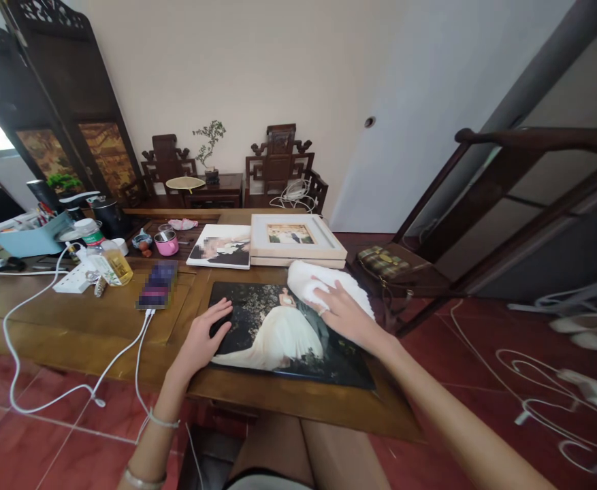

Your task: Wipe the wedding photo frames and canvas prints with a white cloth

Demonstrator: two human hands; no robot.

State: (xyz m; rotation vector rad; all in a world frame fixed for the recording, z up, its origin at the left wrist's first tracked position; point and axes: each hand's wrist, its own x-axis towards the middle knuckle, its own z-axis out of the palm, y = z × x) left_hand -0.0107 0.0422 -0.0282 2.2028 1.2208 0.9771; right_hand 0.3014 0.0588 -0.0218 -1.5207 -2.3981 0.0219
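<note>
A dark glossy photo print (278,333) showing a figure in a white gown lies flat on the wooden table (99,320) in front of me. My left hand (205,337) rests on its left edge, fingers flat and spread. My right hand (342,313) presses a white cloth (318,282) onto the print's upper right part, fingers laid over the cloth.
Behind the print lie another photo print (221,246) and a stack of cream picture frames (295,239). A phone (158,286) with a white cable, a power strip, bottles and a pink pot (167,243) sit at left. A bag (382,260) and stair railing (523,177) stand at right.
</note>
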